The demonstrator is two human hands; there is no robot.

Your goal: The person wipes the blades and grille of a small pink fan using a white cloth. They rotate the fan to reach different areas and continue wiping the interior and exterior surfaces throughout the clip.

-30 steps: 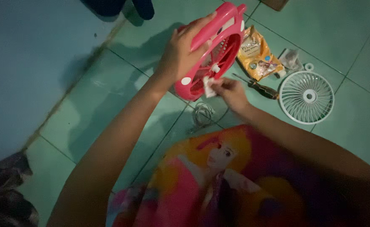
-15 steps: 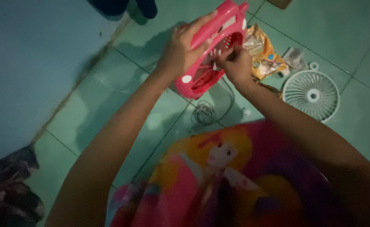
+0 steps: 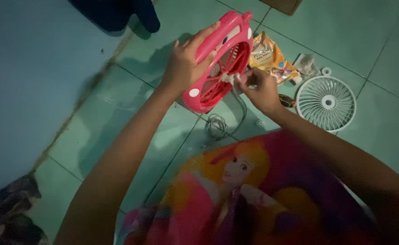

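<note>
Two hands busy: our left hand [image 3: 183, 68] grips one pink fan [image 3: 217, 63], right hand [image 3: 258, 88] pinches a white bit at its hub, one white grille [image 3: 325, 103] nearby.

Both arms are bare from upper arm to wrist, with no sleeves, watch or rings visible on the left hand [image 3: 181, 68] or right hand [image 3: 259, 88]. At lower centre of the frame, a bright garment [image 3: 236, 190] in pink, orange and purple bears a cartoon princess print.
</note>
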